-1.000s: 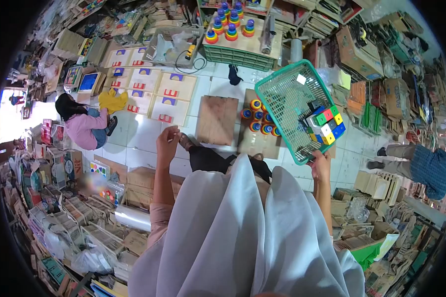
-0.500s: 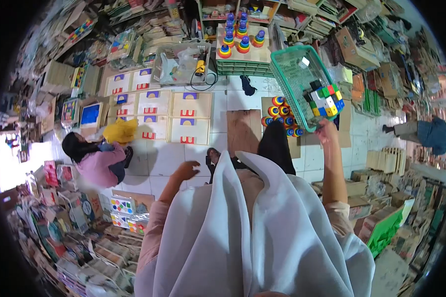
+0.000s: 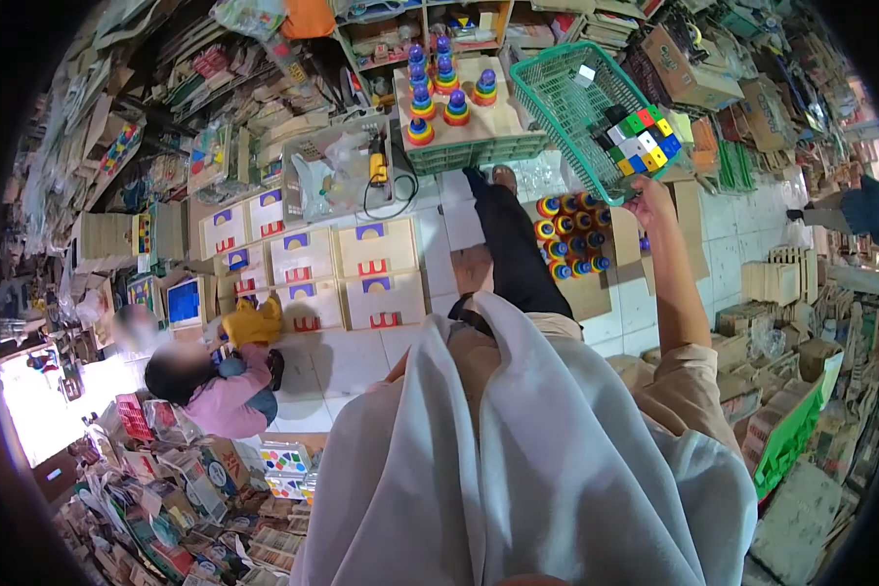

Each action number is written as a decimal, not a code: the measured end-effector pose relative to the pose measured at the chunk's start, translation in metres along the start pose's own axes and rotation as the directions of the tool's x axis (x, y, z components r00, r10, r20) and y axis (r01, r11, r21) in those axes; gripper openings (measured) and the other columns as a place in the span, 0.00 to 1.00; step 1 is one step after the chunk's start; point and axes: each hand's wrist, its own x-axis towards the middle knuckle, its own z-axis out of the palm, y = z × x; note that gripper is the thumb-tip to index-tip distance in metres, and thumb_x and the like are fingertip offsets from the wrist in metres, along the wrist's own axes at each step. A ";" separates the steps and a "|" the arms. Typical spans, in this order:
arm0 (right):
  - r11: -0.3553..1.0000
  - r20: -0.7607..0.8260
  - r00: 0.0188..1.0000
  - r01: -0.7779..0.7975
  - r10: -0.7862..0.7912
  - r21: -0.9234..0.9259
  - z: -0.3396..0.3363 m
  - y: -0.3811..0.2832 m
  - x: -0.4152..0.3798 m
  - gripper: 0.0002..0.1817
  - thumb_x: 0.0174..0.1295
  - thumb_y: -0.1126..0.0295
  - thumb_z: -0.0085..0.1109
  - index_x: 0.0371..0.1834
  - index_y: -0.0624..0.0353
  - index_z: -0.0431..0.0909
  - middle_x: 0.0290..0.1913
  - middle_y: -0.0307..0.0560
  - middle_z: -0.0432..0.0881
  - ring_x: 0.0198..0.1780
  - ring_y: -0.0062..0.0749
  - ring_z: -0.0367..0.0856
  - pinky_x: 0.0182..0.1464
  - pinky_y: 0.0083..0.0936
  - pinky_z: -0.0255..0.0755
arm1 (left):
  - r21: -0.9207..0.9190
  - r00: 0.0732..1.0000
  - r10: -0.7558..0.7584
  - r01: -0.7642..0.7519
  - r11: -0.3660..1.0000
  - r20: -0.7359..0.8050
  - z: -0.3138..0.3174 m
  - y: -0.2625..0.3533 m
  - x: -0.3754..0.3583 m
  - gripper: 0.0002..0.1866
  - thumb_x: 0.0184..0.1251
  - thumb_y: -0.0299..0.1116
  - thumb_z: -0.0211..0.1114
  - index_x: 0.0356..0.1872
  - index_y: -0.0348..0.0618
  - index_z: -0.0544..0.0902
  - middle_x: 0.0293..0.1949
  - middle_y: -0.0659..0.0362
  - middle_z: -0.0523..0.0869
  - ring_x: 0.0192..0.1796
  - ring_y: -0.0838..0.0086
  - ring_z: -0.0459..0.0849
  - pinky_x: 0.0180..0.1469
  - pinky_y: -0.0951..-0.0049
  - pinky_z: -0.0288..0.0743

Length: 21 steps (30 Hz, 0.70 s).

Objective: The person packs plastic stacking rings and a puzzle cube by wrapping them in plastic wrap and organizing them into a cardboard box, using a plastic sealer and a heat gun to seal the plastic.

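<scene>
My right hand (image 3: 649,203) is closed on the near end of a green plastic basket (image 3: 574,105), which is held out to the front right. Toward the basket's near right end lies a cluster of coloured cubes (image 3: 643,142) in red, green, white, yellow, blue and black. A small white piece (image 3: 586,73) rests nearer the far end. My left hand is hidden behind the grey cloth I wear; only a sliver of skin shows beside it.
Stacking-ring towers (image 3: 456,109) stand on a board over a green crate (image 3: 479,151). More ring toys (image 3: 576,242) lie on cardboard by my leg. Wooden boards (image 3: 376,254) cover the floor at left, near a crouching person (image 3: 230,400). A grey crate (image 3: 298,181) sits behind them.
My leg has stepped forward toward the ring-tower crate. The basket stays in my right hand. My left hand, visible with fingers apart before, has dropped behind the cloth.
</scene>
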 end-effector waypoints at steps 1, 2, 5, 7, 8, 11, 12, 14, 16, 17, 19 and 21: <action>1.000 -0.012 1.000 0.019 -0.019 -0.010 -0.001 -0.001 0.021 0.17 0.51 0.76 0.46 0.47 0.62 0.68 0.39 0.51 0.78 0.32 0.38 0.80 0.30 0.34 0.78 | -0.014 1.000 -0.014 0.014 1.000 -0.001 -0.009 0.005 0.010 0.19 0.50 0.40 0.64 0.44 0.46 0.80 0.43 0.51 0.83 0.46 0.57 0.81 0.50 0.62 0.73; 0.999 -0.024 0.999 0.036 -0.036 -0.021 -0.002 -0.001 0.045 0.16 0.51 0.76 0.47 0.46 0.61 0.69 0.38 0.50 0.78 0.32 0.36 0.79 0.29 0.34 0.77 | -0.020 1.000 -0.021 0.021 1.000 0.000 -0.022 0.013 0.023 0.19 0.50 0.40 0.64 0.44 0.46 0.80 0.43 0.51 0.83 0.46 0.57 0.81 0.50 0.62 0.73; 0.995 0.053 0.998 0.022 -0.027 0.094 -0.002 -0.009 0.110 0.14 0.54 0.75 0.47 0.45 0.59 0.68 0.36 0.45 0.77 0.34 0.35 0.80 0.26 0.33 0.79 | -0.035 0.998 -0.060 0.059 0.998 -0.013 -0.073 0.047 0.065 0.19 0.49 0.40 0.64 0.44 0.46 0.81 0.43 0.51 0.83 0.46 0.57 0.81 0.50 0.62 0.73; 0.997 -0.078 0.996 0.057 -0.053 0.051 0.020 -0.035 0.126 0.18 0.52 0.77 0.46 0.48 0.60 0.65 0.35 0.48 0.77 0.30 0.37 0.81 0.30 0.32 0.80 | -0.047 0.995 -0.099 0.098 0.994 -0.015 -0.112 0.074 0.092 0.19 0.49 0.40 0.64 0.44 0.46 0.81 0.42 0.51 0.83 0.46 0.57 0.81 0.50 0.62 0.74; 0.999 -0.036 0.999 0.004 -0.003 0.033 0.029 -0.054 0.135 0.20 0.51 0.78 0.47 0.50 0.59 0.64 0.36 0.47 0.77 0.30 0.37 0.81 0.30 0.33 0.80 | -0.065 0.991 -0.137 0.136 0.989 -0.005 -0.127 0.084 0.095 0.19 0.49 0.40 0.64 0.43 0.46 0.81 0.42 0.51 0.83 0.46 0.57 0.81 0.50 0.62 0.74; 0.994 -0.045 0.994 0.098 -0.101 -0.054 0.027 -0.074 0.189 0.19 0.51 0.78 0.49 0.50 0.61 0.67 0.37 0.45 0.77 0.32 0.35 0.79 0.26 0.31 0.76 | -0.072 0.982 -0.189 0.189 0.979 0.012 -0.175 0.122 0.116 0.19 0.48 0.40 0.64 0.43 0.46 0.81 0.42 0.51 0.83 0.46 0.57 0.81 0.49 0.62 0.74; 0.994 -0.030 0.996 0.087 -0.089 -0.071 0.027 -0.086 0.199 0.19 0.51 0.78 0.49 0.50 0.61 0.67 0.37 0.45 0.77 0.32 0.35 0.79 0.26 0.31 0.76 | -0.072 0.982 -0.187 0.188 0.980 0.016 -0.186 0.135 0.126 0.19 0.48 0.40 0.64 0.43 0.46 0.81 0.42 0.51 0.83 0.46 0.57 0.81 0.49 0.62 0.74; 0.990 -0.117 0.985 0.119 -0.127 -0.076 0.045 -0.112 0.211 0.17 0.52 0.77 0.49 0.48 0.61 0.69 0.37 0.43 0.78 0.30 0.32 0.79 0.24 0.28 0.74 | -0.093 0.980 -0.197 0.199 0.976 0.025 -0.200 0.157 0.133 0.19 0.48 0.40 0.64 0.43 0.46 0.81 0.42 0.51 0.83 0.46 0.57 0.81 0.49 0.62 0.74; 0.961 -0.011 0.984 0.172 -0.178 -0.219 0.020 -0.100 0.255 0.19 0.53 0.76 0.49 0.51 0.61 0.69 0.40 0.45 0.79 0.31 0.32 0.80 0.24 0.28 0.76 | -0.106 0.981 -0.194 0.196 0.975 0.028 -0.214 0.176 0.152 0.19 0.48 0.40 0.64 0.43 0.46 0.81 0.42 0.51 0.83 0.46 0.57 0.81 0.49 0.62 0.74; 0.966 -0.013 0.989 0.140 -0.146 -0.218 0.035 -0.119 0.249 0.20 0.54 0.76 0.49 0.52 0.60 0.70 0.40 0.45 0.79 0.32 0.32 0.80 0.24 0.28 0.77 | -0.107 0.981 -0.190 0.192 0.976 0.031 -0.220 0.185 0.164 0.19 0.47 0.40 0.64 0.43 0.46 0.81 0.42 0.51 0.83 0.46 0.57 0.81 0.49 0.62 0.74; 0.968 0.024 0.993 0.119 -0.116 -0.222 0.046 -0.126 0.260 0.20 0.54 0.78 0.49 0.52 0.60 0.70 0.41 0.43 0.78 0.34 0.30 0.80 0.25 0.25 0.77 | -0.101 0.985 -0.163 0.167 0.981 0.047 -0.230 0.197 0.193 0.19 0.47 0.40 0.64 0.43 0.46 0.81 0.42 0.51 0.83 0.46 0.57 0.81 0.49 0.62 0.74; 0.962 0.076 0.993 0.110 -0.094 -0.249 0.061 -0.128 0.270 0.20 0.52 0.77 0.50 0.51 0.59 0.71 0.40 0.42 0.78 0.33 0.29 0.80 0.23 0.23 0.76 | -0.090 0.988 -0.132 0.138 0.986 0.075 -0.238 0.203 0.229 0.19 0.47 0.40 0.64 0.43 0.46 0.81 0.42 0.51 0.83 0.46 0.57 0.81 0.49 0.62 0.74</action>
